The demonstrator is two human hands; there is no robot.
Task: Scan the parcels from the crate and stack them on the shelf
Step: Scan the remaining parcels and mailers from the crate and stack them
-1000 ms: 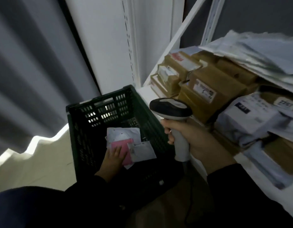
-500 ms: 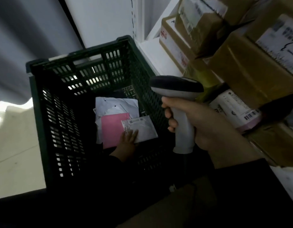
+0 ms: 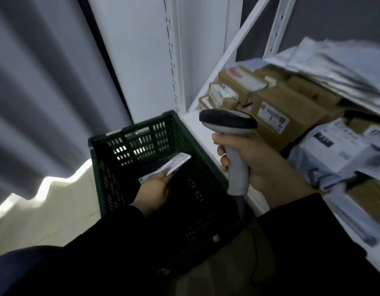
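A grey curtain [image 3: 35,92] hangs at left, beside a dark green slatted crate [image 3: 99,167] that stands just against the shelving. Over the crate's shadowed interior, a person's left hand [image 3: 152,191] holds a flat white parcel [image 3: 174,164], fingers and thumb clamped on its near end. Further right, the right hand [image 3: 255,161] is wrapped tight round the handle of a grey barcode scanner [image 3: 227,122]. On the white shelf [image 3: 197,133] at far right sit stacked, labelled cardboard boxes [image 3: 287,107], with grey plastic mailers [image 3: 334,154] piled beside and above them.
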